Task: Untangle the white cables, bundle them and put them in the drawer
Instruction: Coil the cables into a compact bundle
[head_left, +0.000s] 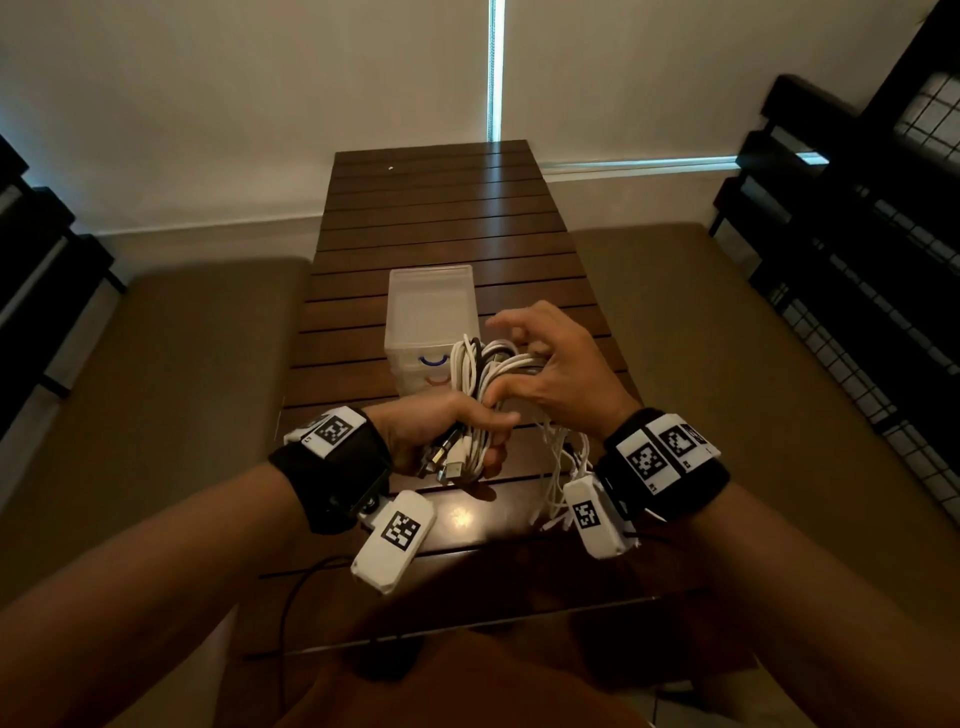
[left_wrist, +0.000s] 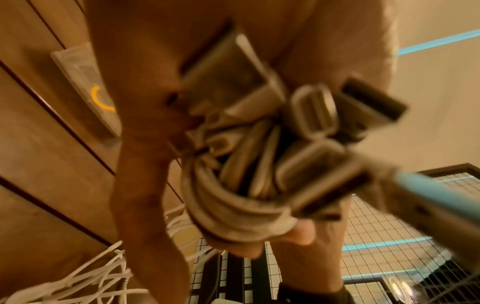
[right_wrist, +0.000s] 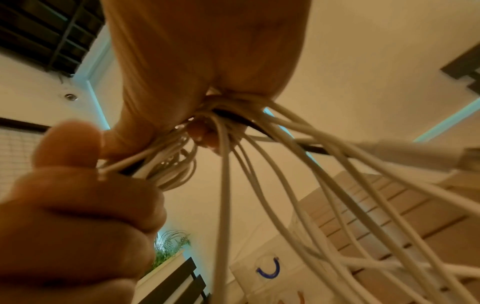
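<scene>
A bundle of white cables (head_left: 493, 369) with one or two dark ones is held above the wooden table (head_left: 441, 208). My left hand (head_left: 447, 431) grips the lower end, where several USB plugs (head_left: 452, 462) stick out towards me. The left wrist view shows the plugs (left_wrist: 311, 164) and looped cables (left_wrist: 233, 216) blurred and close. My right hand (head_left: 561, 374) curls over the upper loops and grips them, and the strands (right_wrist: 285, 185) fan out below its palm (right_wrist: 194, 51). A translucent drawer unit (head_left: 431, 306) stands just behind the bundle, with its drawers closed.
Loose white zip ties (left_wrist: 98, 277) lie on the table under my right wrist (head_left: 561, 467). Brown cushioned benches (head_left: 182, 389) flank the narrow table. Dark slatted and wire-grid furniture (head_left: 857, 260) stands at both sides. A thin black wire (head_left: 291, 597) hangs near the table's front edge.
</scene>
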